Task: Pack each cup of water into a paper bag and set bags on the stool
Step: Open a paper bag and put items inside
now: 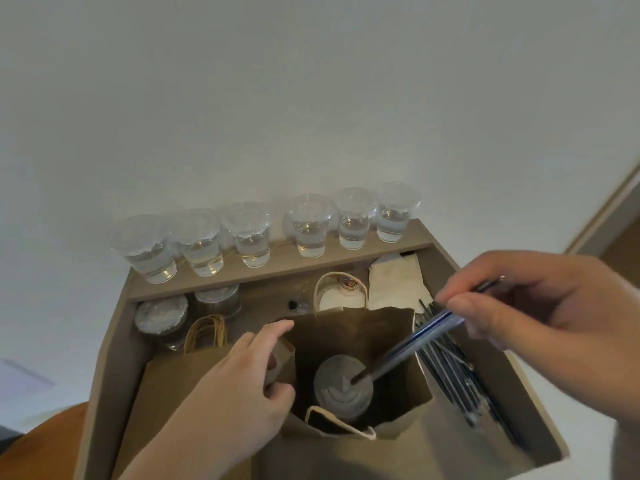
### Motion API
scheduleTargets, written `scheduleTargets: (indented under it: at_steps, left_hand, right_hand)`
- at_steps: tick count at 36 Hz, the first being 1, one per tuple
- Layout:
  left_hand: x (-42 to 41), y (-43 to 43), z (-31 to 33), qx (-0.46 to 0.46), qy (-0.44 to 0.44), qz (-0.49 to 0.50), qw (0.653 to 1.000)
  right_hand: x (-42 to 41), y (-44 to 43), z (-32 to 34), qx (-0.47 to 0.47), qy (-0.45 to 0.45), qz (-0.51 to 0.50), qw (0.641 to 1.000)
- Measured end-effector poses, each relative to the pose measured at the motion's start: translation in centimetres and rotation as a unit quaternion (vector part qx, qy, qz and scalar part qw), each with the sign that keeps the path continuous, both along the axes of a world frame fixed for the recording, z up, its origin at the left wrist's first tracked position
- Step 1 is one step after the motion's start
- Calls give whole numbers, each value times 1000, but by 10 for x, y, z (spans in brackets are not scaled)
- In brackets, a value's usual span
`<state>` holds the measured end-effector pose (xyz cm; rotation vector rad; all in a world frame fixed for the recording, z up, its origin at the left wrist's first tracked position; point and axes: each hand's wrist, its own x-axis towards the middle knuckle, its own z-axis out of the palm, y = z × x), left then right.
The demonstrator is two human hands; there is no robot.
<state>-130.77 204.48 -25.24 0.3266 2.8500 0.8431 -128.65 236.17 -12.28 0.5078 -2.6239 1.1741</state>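
Deep in the open paper bag [349, 334] stands a lidded cup [343, 384]. Its sides are lost in shadow, so any water in it cannot be made out. The lower tip of a wrapped straw [408, 344] meets the cup's lid; whether it has gone through is unclear. The right hand [540, 306], cut off by the frame edge, pinches the straw's upper end between thumb and fingertips. The left hand [239, 382] grips the bag's left rim, thumb inside the opening.

Far left of the bag, a rounded brown wooden edge [65, 420] is mostly out of frame. The bag sits on a grey-brown counter [540, 420] against a white wall [311, 98].

Behind the bag, a raised shelf [277, 268] carries six lidded cups of water [310, 230] in a row. Left of the bag lie flat bags [166, 379], with stacked lids [161, 315] behind them. Loose straws [450, 375] lie to the bag's right, napkins [394, 282] behind it.
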Motion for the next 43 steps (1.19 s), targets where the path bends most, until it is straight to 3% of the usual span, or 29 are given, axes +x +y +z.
scheduleTargets:
  at_steps: [7,10,14,16,19,25,30,34,37,43]
  left_hand:
    - [-1,3,2,-9,-33,-20,999]
    - [-2,3,3,-12,-48,-23,999]
    - [-4,4,1,-6,-62,-15,998]
    - [-6,6,0,-1,-68,-7,998]
    - [-10,8,0,-1,-77,4,997]
    - [-20,16,2,-35,-108,25,993]
    - [-20,26,8,-48,-99,35,993]
    - [-21,26,10,-58,-104,40,992]
    - [-26,27,11,-71,-122,34,989]
    - [-25,24,5,-52,-143,53,987]
  right_hand:
    - [-22,-28,-34,214,-103,15,971]
    - [-32,-31,-56,245,-124,14,961]
    - [-41,-24,-70,236,-164,31,957]
    - [-45,-14,-65,172,-147,34,974]
    - [-55,7,-62,50,-88,-25,995]
    - [-100,44,-106,-15,-119,-120,986]
    - [-151,54,-186,14,-216,-180,960]
    - [-188,53,-245,-13,-315,-219,923]
    - [-217,53,-275,-20,-321,-245,915]
    - [-261,46,-314,94,-350,-251,898]
